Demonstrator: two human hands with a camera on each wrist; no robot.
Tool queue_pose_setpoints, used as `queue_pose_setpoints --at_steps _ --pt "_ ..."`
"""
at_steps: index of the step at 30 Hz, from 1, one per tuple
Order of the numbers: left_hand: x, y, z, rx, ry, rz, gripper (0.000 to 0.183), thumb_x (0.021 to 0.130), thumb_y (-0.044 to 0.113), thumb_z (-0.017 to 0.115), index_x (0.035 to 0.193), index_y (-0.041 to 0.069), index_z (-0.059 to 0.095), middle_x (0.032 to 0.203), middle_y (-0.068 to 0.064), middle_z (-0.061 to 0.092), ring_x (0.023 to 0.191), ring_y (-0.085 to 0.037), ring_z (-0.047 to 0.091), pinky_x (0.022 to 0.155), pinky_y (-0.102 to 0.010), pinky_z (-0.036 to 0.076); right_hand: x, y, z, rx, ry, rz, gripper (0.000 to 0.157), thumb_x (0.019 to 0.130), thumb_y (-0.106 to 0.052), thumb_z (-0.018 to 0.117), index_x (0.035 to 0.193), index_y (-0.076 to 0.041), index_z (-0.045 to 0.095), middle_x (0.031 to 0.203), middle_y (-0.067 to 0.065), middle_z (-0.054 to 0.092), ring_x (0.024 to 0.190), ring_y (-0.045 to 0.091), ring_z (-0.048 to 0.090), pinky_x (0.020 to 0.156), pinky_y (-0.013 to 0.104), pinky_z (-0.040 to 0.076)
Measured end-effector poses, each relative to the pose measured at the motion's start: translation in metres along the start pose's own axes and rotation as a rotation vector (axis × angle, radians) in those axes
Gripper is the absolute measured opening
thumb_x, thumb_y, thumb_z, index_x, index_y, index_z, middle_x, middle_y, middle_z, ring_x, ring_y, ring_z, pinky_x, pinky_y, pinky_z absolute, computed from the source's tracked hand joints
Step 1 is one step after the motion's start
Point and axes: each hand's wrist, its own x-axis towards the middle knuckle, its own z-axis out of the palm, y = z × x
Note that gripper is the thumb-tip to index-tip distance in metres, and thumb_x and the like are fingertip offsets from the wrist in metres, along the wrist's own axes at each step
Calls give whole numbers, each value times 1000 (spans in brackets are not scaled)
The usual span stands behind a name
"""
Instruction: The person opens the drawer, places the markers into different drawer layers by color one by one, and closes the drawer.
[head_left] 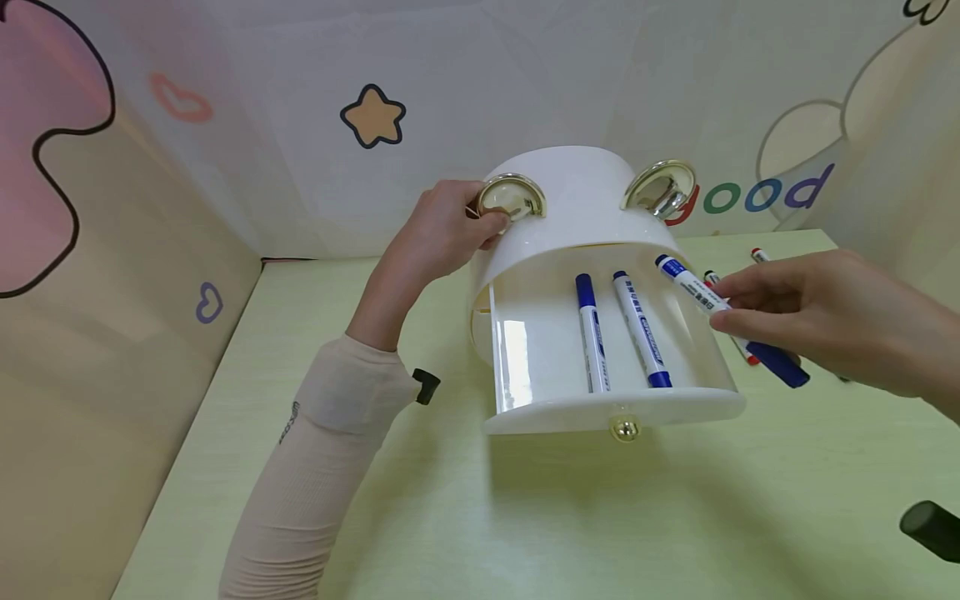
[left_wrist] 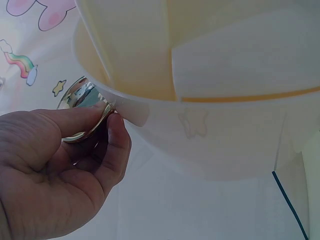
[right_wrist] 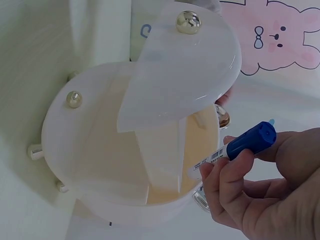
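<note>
A white rounded box (head_left: pixel 570 179) with gold ear-shaped discs on top has its upper drawer (head_left: pixel 555 414) pulled out. Two blue-capped whiteboard markers (head_left: pixel 592 333) lie lengthwise in that drawer. My left hand (head_left: pixel 446 229) pinches the left gold ear (head_left: pixel 513 196) between thumb and fingers; the left wrist view shows this grip from below. Over the drawer's right side, my right hand (head_left: pixel 832 312) holds another blue whiteboard marker (head_left: pixel 686 279), tilted. Its blue end (right_wrist: pixel 252 139) sticks out past the fingers in the right wrist view.
Red-tipped markers (head_left: pixel 760 255) lie on the table right of the box, partly hidden by my right hand. A lower drawer with a gold knob (right_wrist: pixel 74 99) is closed. Behind stands a printed backdrop (head_left: pixel 285 125). A dark object (head_left: pixel 930 529) sits at the right edge.
</note>
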Motion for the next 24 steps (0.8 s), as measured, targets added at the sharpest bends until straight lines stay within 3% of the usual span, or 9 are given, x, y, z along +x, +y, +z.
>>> queue_pose_setpoints --at_steps 8,12,24 --pt "1 -1 0 -1 2 1 14 103 12 61 91 4 64 89 -8 67 82 -19 61 69 -27 46 9 -1 1 -12 11 -4 47 100 -31 72 127 7 67 109 19 74 82 24 67 68 20 54" --pt "0 -1 -1 3 -3 -2 13 103 13 62 94 4 65 90 -8 68 81 -19 61 68 -27 46 11 -3 1 3 10 -6 47 99 -31 73 128 5 67 107 16 74 85 24 68 67 18 52" --pt "0 0 0 19 -5 -7 14 103 14 62 94 4 64 89 -8 67 83 -20 59 70 -28 44 16 -5 3 13 28 -5 45 100 -31 71 129 4 67 108 17 74 77 23 68 67 27 57"
